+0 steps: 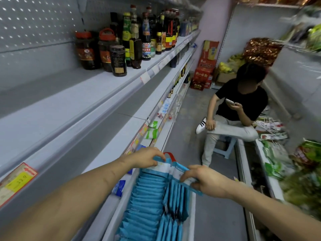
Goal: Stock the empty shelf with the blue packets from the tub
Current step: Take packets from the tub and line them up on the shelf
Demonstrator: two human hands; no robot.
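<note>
Both hands grip one bunch of blue packets (171, 168) between them; the left hand (149, 157) curls its fingers over the bunch's top left edge, and the right hand (199, 180) pinches its right end between thumb and fingers. The bunch sits just above the far end of the tub (192, 221); straight below the grip, rows of packets (147, 202) stand on edge, filling the tub wall to wall. Just beyond the grip a red loop handle (171, 155) shows. Left of and above the grip runs the empty shelf (52, 110), its front lip carrying a yellow price label (17, 181); sauce bottles (121, 46) stand far along the shelf above it. Right of the grip the aisle floor (217, 214) lies open; beyond it a seated person (239, 108) narrows the aisle.
</note>
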